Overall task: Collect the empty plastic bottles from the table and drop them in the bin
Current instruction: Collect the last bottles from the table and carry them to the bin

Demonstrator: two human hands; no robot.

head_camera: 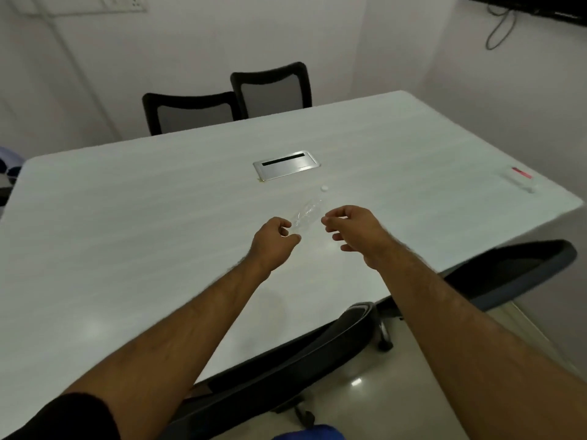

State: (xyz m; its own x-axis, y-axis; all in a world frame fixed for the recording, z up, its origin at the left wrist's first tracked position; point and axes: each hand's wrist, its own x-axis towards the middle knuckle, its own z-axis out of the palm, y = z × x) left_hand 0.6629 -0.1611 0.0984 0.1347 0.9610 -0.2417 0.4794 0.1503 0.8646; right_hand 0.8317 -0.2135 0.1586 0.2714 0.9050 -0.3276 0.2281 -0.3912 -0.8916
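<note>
Both bare forearms are extended over the white rectangular counter [127, 217] from the near edge. A clear crumpled plastic bottle [307, 214] is seen lying on its side mid-counter, white cap [324, 188] pointing away, toward the brushed metal cable hatch [286, 164]. The left hand [273, 241] is placed at the bottle's base end, grip curled loosely, fingertips just beside or touching the plastic; contact cannot be told. The right hand [352, 228] is held just right of the bottle, grip half-curled, nothing grasped. A second clear bottle with a red label [520, 179] is seen lying at the counter's far right edge, blurred. Black mesh chairs [228, 103] are parked behind.
</note>
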